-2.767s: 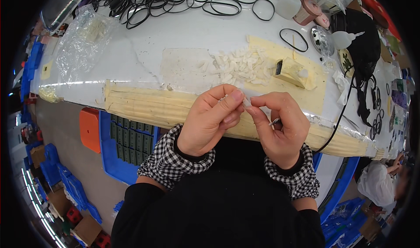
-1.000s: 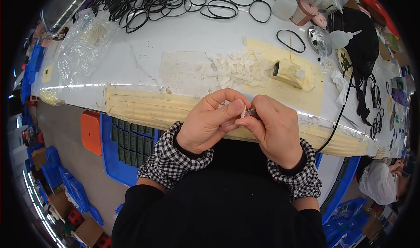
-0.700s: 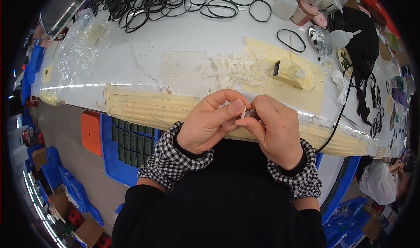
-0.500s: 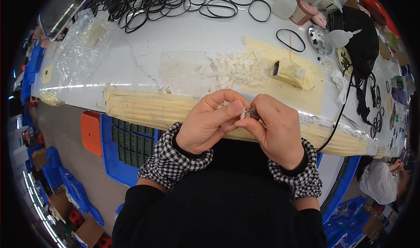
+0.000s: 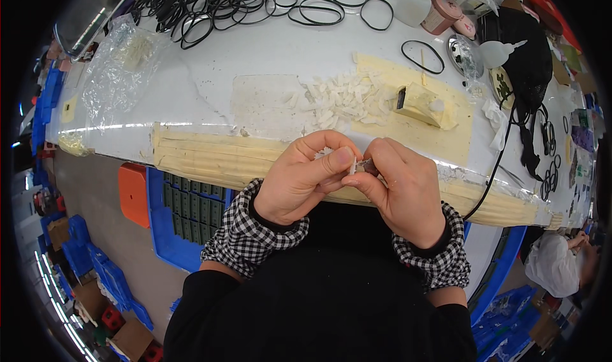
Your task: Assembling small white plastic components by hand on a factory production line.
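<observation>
My left hand (image 5: 307, 177) is closed in a pinch on a small white piece (image 5: 353, 165), with more white showing between its curled fingers. Opposite it, my right hand (image 5: 408, 193) pinches a small greyish tool (image 5: 368, 165), perhaps a blade, mostly hidden by the fingers, with its end against the white piece. Both hands meet over the table's front edge. Just beyond them a heap of thin white pieces (image 5: 344, 99) lies loose. To its right sits a block wrapped in yellow tape (image 5: 422, 107) with a dark end, on a yellow sheet (image 5: 456, 132).
Black rubber loops (image 5: 210, 5) pile up at the back. A crumpled clear bag (image 5: 121, 75) lies left. At right are a pink tub (image 5: 441, 14) and a black cloth bag (image 5: 524, 49). Below the edge stand an orange stool (image 5: 133, 195) and a blue crate (image 5: 167, 247). Another person (image 5: 554, 263) is far right.
Both hands stay pinched together in nearly the same place. The grip has shifted only very slightly; nothing on the table has moved.
</observation>
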`<state>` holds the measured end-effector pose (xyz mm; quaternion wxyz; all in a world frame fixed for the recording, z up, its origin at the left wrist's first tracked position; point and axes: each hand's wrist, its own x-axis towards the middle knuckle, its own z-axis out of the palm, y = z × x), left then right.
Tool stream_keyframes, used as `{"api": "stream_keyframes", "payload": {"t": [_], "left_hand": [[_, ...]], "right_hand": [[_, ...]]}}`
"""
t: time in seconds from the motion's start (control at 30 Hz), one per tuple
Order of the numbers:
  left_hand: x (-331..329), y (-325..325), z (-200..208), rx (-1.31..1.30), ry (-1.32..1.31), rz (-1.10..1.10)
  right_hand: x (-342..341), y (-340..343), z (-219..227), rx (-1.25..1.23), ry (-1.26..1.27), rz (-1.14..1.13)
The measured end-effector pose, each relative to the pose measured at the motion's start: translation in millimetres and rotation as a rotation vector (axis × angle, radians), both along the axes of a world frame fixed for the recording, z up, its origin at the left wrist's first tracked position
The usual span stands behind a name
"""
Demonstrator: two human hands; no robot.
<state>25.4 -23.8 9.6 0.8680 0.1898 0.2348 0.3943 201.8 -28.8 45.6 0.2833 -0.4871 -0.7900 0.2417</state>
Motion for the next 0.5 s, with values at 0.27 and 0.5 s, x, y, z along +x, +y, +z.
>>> {"api": "stream_keyframes", "payload": {"t": [0.27, 0.5], "left_hand": [[1.7, -0.6, 2.1, -0.002, 0.073, 0.011], [-0.7, 0.5, 0.1, 0.041, 0.092, -0.012]], "right_hand": [[2.6, -0.4, -1.0, -0.028, -0.003, 0.036], [4.5, -0.3, 3.3, 0.041, -0.051, 0.018]]}}
